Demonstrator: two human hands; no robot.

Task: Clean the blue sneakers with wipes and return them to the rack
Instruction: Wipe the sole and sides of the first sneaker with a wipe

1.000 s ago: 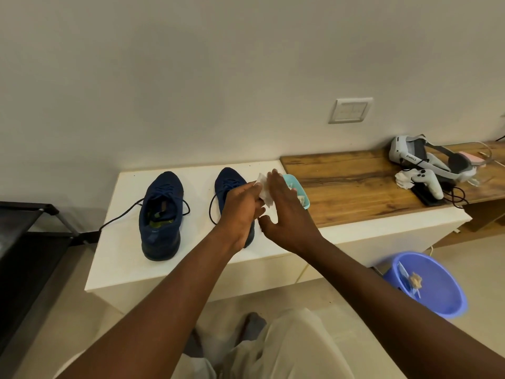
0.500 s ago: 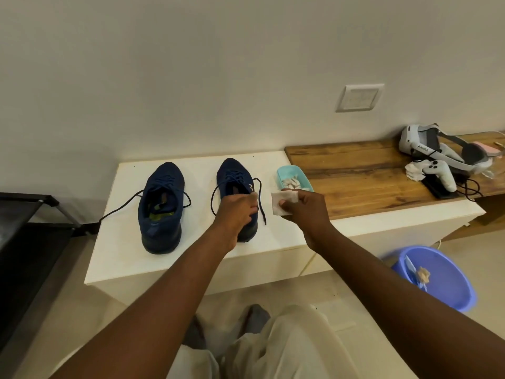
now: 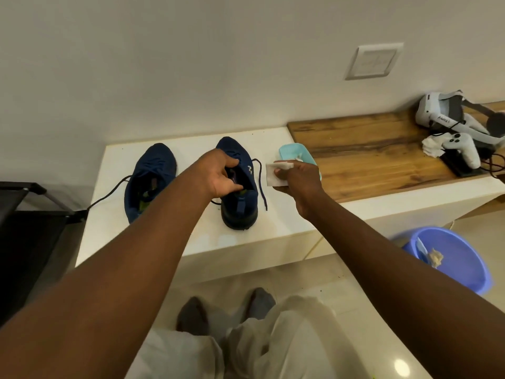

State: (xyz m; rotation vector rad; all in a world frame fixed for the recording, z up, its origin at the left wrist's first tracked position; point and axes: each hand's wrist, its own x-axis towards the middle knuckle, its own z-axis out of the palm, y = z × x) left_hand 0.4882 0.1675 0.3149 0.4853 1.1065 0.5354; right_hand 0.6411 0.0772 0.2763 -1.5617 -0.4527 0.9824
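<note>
Two dark blue sneakers stand on the white counter [image 3: 284, 217], toes toward the wall. The left sneaker [image 3: 149, 181] lies untouched, its black lace trailing off the counter's left edge. My left hand [image 3: 218, 176] reaches into the opening of the right sneaker [image 3: 240, 206], fingers curled over its tongue and collar. My right hand [image 3: 297, 179] holds a white wipe [image 3: 276, 173] just to the right of that shoe. Behind the hand sits a small teal tray [image 3: 293, 150] with more wipes in it.
A wooden top [image 3: 369, 157] continues to the right, carrying a white headset [image 3: 448, 113], a controller [image 3: 464, 149] and cables. A blue bucket [image 3: 451, 258] with used wipes stands on the floor at right. A black rack [image 3: 24, 214] stands at left.
My left hand has shifted from the shoe's heel into its opening. My right hand has drawn the wipe away from the tray and now holds it beside the right sneaker.
</note>
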